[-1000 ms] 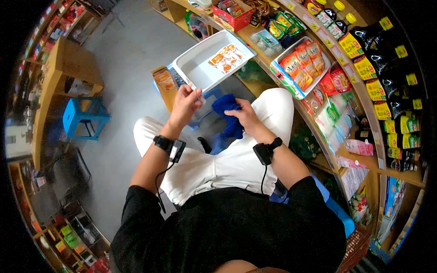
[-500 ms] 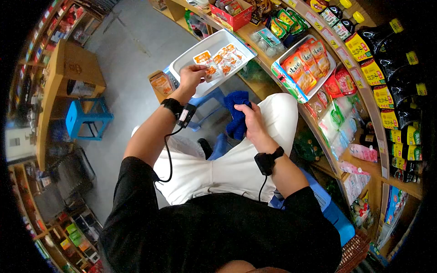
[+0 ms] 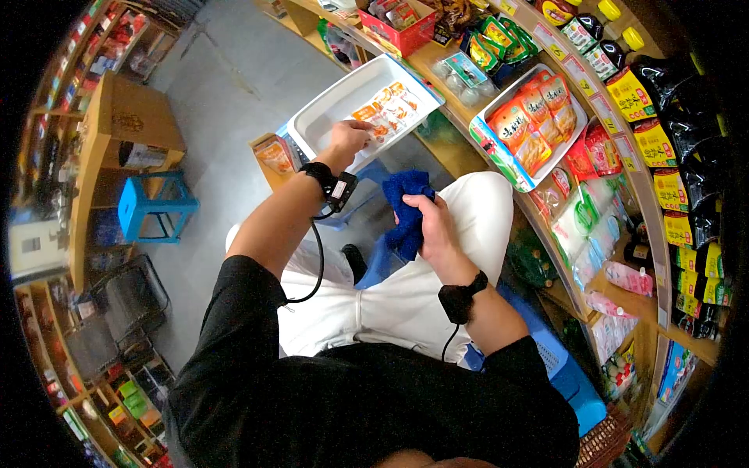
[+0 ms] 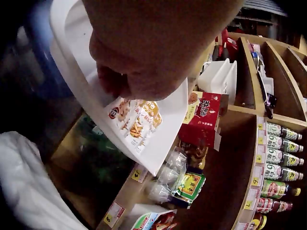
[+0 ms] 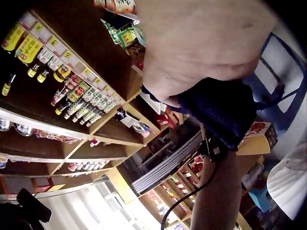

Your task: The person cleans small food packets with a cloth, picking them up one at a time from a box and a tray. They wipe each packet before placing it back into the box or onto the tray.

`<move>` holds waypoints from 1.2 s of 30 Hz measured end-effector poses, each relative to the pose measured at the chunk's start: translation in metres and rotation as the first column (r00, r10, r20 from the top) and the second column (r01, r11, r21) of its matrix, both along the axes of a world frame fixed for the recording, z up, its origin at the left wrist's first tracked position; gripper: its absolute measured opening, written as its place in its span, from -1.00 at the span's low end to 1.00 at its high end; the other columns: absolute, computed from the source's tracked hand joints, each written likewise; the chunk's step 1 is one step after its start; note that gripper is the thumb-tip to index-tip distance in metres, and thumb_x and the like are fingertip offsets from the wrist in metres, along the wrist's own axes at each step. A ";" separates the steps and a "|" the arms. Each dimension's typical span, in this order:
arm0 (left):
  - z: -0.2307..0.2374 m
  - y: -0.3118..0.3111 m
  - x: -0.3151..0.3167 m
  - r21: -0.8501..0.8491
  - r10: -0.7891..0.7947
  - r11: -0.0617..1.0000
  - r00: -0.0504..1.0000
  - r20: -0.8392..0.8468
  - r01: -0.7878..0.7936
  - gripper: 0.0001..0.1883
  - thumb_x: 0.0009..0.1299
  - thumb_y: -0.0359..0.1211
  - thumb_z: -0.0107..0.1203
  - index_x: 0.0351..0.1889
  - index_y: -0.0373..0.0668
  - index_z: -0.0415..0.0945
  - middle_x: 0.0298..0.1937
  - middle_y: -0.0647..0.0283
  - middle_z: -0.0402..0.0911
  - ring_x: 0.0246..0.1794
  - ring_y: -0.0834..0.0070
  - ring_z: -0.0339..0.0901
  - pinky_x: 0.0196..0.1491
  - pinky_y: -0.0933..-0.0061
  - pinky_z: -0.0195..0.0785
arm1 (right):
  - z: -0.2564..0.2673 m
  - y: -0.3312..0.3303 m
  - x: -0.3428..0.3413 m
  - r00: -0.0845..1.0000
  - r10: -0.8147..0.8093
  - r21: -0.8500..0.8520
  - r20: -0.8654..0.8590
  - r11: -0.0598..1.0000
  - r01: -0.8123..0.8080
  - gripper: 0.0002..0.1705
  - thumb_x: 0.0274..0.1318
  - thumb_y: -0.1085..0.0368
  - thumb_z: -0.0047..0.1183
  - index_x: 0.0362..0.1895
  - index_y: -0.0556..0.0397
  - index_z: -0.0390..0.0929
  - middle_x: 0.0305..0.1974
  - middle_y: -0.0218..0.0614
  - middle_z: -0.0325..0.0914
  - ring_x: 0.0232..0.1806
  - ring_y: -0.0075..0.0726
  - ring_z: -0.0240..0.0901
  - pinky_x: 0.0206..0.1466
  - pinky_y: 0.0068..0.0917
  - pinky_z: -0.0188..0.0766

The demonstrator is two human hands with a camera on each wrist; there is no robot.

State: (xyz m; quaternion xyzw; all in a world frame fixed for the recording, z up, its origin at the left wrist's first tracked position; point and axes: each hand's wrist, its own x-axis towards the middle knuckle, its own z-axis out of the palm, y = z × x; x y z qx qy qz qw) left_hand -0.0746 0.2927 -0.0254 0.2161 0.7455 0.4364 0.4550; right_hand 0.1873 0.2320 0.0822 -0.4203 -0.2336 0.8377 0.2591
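My left hand (image 3: 349, 139) reaches into a white tray (image 3: 308, 125), its fingers curled at the near end of an orange-and-white snack packet (image 3: 365, 115). That packet lies in a row with several alike packets (image 3: 398, 103) on the tray's bottom; in the left wrist view the fingers overlap the packets' edge (image 4: 136, 125). My right hand (image 3: 438, 234) grips a bunched dark blue cloth (image 3: 406, 226) above the lap, thumb on top. The right wrist view shows the cloth (image 5: 216, 108) bulging out under the palm.
Right of the tray, a shelf carries a second tray (image 3: 509, 178) of orange packets, and a red box (image 3: 402, 35) stands behind. Dark sauce bottles (image 3: 663, 101) line the upper shelf. A cardboard box (image 3: 265, 156) sits by the tray's left end; a blue stool (image 3: 152, 204) stands on the floor.
My left hand has moved from near the tray's front corner into the tray, bringing a snack packet down beside the others. The right hand keeps the blue cloth and has shifted slightly right.
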 end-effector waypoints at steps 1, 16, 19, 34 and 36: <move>-0.004 0.002 0.000 -0.023 -0.002 1.000 1.000 -0.013 0.002 -0.77 0.28 -0.61 0.19 -0.10 -0.36 0.68 -0.27 0.16 0.68 -0.40 0.46 0.62 -0.35 0.50 0.54 | -0.007 0.000 0.000 1.000 -0.004 -0.017 -0.015 1.000 0.003 -0.73 0.05 0.26 0.22 -0.15 0.08 0.61 -0.37 -0.35 0.58 -0.40 -0.39 0.51 -0.37 -0.41 0.51; 0.051 -0.042 -0.004 -0.093 -0.331 0.936 0.759 -0.560 0.340 -0.69 0.32 -0.27 0.21 -0.08 -0.28 0.69 -0.28 0.12 0.74 -0.35 0.43 0.67 -0.20 0.32 0.54 | -0.027 0.003 -0.005 0.996 0.023 -0.027 -0.083 0.999 -0.025 -0.59 0.20 0.07 0.01 -0.10 0.17 0.57 -0.35 -0.17 0.65 -0.49 -0.31 0.54 -0.40 -0.41 0.51; 0.064 -0.061 -0.027 0.000 -0.255 0.950 0.780 -0.572 0.311 -0.69 0.38 -0.27 0.15 -0.10 -0.32 0.68 -0.23 0.05 0.76 -0.30 0.41 0.72 -0.15 0.33 0.56 | -0.022 0.004 0.000 0.995 0.043 -0.086 -0.089 0.995 -0.051 -0.45 0.26 -0.02 -0.13 0.05 0.21 0.48 -0.24 -0.05 0.68 -0.43 -0.26 0.60 -0.34 -0.37 0.58; 0.095 -0.168 -0.102 -0.140 -0.154 0.988 0.367 -0.917 0.064 -0.72 0.33 -0.28 0.13 -0.05 -0.14 0.63 0.02 0.01 0.63 -0.02 -0.01 0.61 0.02 0.07 0.52 | -0.028 -0.004 -0.012 0.987 0.090 -0.052 -0.131 0.994 -0.098 -0.75 0.03 0.32 0.04 -0.18 0.13 0.57 -0.28 -0.18 0.67 -0.27 -0.19 0.63 -0.18 -0.24 0.62; 0.096 -0.168 -0.101 -0.162 -0.170 0.985 0.381 -0.909 0.052 -0.72 0.32 -0.29 0.13 -0.04 -0.14 0.62 0.00 0.00 0.62 -0.02 -0.02 0.61 0.02 0.06 0.52 | -0.025 -0.005 -0.013 0.992 0.066 -0.058 -0.105 0.996 -0.073 -0.76 0.02 0.33 0.03 -0.21 0.12 0.58 -0.30 -0.20 0.66 -0.29 -0.20 0.62 -0.19 -0.25 0.61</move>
